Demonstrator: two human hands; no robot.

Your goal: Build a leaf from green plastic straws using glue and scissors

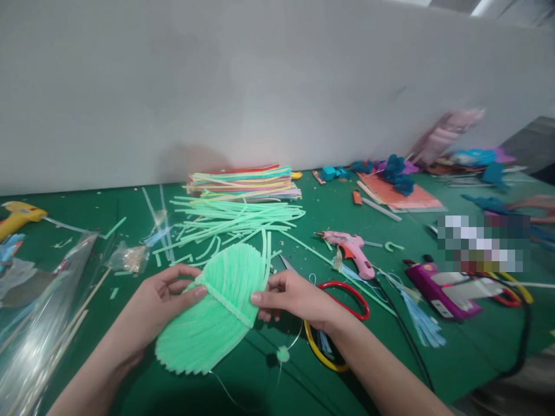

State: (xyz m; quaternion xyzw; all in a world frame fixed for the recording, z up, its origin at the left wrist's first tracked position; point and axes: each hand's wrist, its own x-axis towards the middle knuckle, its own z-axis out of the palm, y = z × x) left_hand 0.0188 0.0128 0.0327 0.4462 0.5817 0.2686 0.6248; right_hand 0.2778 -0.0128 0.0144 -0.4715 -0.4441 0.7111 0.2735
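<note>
Both hands hold a green fan-shaped piece (219,306) made of many straws joined side by side. My left hand (167,294) pinches its left edge, thumb on top. At the right edge my right hand (290,297) grips the piece with thumb and fingers closed. A thin thread with a small green ball (282,353) hangs below the piece. Just behind it lies a heap of loose green straws (234,222) on the green table (468,346).
A stack of coloured straws (245,182) lies near the wall. A pink glue gun (353,248), red scissors (347,294) and yellow scissors (318,349) sit to the right. A yellow glue gun (17,216) and clear plastic bags (39,312) lie left. Another person's hand (535,208) rests far right.
</note>
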